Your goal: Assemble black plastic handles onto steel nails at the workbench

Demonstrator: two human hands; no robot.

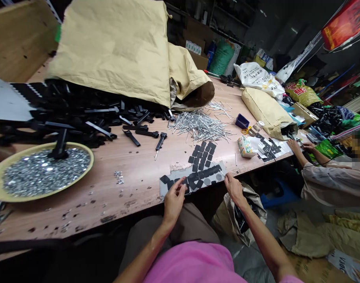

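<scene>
Black flat pieces (203, 176), some square and some rounded, lie in rows on a grey sheet (165, 191) at the table's front edge. Above it, more black squares (203, 154) rest on the wood. My left hand (173, 201) is over the sheet's left part, index finger and thumb slightly apart at the black pieces; nothing shows clearly between them. At the sheet's right end, my right hand (234, 188) is closed on a thin metal pin (222, 173), its tip pointing toward the pieces. A pile of similar pins (199, 125) lies farther back.
A yellow bowl (90, 167) of small shiny metal parts stands left, beside heaped black plastic parts (109, 114). Large paper sacks (117, 47) rise behind. To the right are a tissue box (246, 147), a blue container (242, 121) and a co-worker's hands (297, 151).
</scene>
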